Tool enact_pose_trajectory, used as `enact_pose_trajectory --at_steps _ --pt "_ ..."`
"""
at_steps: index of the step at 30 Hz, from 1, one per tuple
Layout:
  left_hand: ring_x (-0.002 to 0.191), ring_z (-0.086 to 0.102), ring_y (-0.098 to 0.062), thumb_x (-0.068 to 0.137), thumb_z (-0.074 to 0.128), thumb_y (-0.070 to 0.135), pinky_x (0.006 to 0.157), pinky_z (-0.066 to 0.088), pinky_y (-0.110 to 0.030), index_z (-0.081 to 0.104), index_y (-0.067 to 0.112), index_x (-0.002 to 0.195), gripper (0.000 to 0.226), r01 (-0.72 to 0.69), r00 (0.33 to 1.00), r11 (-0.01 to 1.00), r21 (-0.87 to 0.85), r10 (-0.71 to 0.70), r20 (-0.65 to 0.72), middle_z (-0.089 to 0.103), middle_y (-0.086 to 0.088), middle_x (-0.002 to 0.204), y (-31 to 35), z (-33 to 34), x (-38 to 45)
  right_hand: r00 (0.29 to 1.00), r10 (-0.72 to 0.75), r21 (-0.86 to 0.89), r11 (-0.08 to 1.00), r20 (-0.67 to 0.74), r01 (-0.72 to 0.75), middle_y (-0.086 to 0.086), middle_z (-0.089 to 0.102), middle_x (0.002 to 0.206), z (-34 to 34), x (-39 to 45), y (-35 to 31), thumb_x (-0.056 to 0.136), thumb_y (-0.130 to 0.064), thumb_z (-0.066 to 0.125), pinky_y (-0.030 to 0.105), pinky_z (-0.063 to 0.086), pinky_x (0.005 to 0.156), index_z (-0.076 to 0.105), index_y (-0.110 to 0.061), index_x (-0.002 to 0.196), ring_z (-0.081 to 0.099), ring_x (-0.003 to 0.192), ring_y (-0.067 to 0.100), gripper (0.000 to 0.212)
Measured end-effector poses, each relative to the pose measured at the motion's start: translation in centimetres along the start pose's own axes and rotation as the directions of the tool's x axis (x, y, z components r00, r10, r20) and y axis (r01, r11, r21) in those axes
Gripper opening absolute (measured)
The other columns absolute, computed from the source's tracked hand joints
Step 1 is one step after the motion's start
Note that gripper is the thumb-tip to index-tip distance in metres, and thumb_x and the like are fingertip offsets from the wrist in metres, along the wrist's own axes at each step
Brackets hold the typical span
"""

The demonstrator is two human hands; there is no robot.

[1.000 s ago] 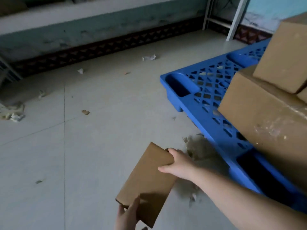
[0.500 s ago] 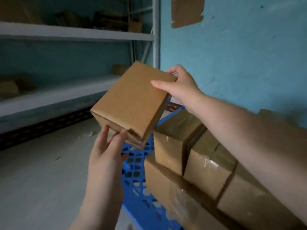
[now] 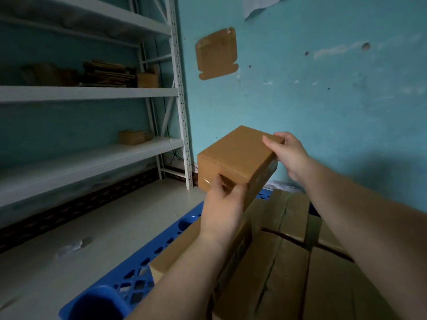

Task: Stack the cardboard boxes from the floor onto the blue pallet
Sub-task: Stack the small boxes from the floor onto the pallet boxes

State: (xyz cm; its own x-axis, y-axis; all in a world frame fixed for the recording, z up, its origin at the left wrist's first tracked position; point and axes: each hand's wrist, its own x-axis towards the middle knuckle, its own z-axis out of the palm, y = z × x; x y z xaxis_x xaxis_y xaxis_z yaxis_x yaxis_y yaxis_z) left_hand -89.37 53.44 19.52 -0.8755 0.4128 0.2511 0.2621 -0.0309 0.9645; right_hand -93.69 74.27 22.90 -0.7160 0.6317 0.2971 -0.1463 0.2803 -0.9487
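Brown cardboard fills the middle of the view: a small box [image 3: 235,158] is held in the air between two bare hands. The left hand [image 3: 223,209] grips its near lower corner, thumb pressed on the front face and fingers wrapped around the side. The right hand [image 3: 288,155] grips the far top corner, thumb lying on the top face and fingers curled behind the edge. Both grips are closed on the box, which is tilted, its top face sloping toward the camera.

Below both grips lie the stacked boxes [image 3: 300,262], their taped tops close under the forearms. These rest on the blue pallet [image 3: 129,280], whose lattice deck shows below and left of the left grip. Farther left stands a white shelf rack [image 3: 92,93] holding some cardboard, and behind the right grip is a teal wall [image 3: 323,88].
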Motion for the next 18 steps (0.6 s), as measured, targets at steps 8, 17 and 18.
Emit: enact_pose_trajectory --at_steps 8,17,18 --pt "0.124 0.047 -0.028 0.083 0.048 0.037 0.111 0.026 -0.051 -0.013 0.046 0.141 0.085 0.065 0.998 0.932 0.357 -0.065 -0.010 0.054 -0.002 0.133 -4.0 0.4 3.7 0.995 0.082 0.002 0.997 -0.059 -0.082 0.004 0.053 0.129 2.5 3.2 5.8 0.087 -0.039 0.058 0.035 0.045 0.092 0.050 -0.019 0.126 0.053 0.109 0.022 0.045" --pt "0.135 0.037 -0.021 0.088 0.037 0.050 0.116 -0.006 -0.045 -0.018 0.037 0.143 0.079 0.024 0.976 0.795 0.606 -0.150 0.159 0.055 -0.002 0.135 -7.2 0.8 4.9 0.997 0.074 -0.176 0.981 -0.038 -0.079 0.005 0.051 0.133 2.8 5.0 7.8 0.089 -0.020 0.051 0.027 0.036 0.090 0.052 -0.016 0.125 0.048 0.114 0.020 0.036" --pt "0.132 0.041 -0.021 0.088 0.039 0.047 0.117 -0.004 -0.044 -0.015 0.036 0.145 0.078 0.018 0.980 0.784 0.620 -0.137 0.145 0.057 -0.002 0.132 -7.5 0.6 5.1 0.998 0.055 -0.225 0.973 -0.021 -0.058 0.005 0.050 0.133 3.1 5.0 7.8 0.090 -0.021 0.049 0.027 0.035 0.089 0.052 -0.017 0.125 0.047 0.116 0.021 0.036"
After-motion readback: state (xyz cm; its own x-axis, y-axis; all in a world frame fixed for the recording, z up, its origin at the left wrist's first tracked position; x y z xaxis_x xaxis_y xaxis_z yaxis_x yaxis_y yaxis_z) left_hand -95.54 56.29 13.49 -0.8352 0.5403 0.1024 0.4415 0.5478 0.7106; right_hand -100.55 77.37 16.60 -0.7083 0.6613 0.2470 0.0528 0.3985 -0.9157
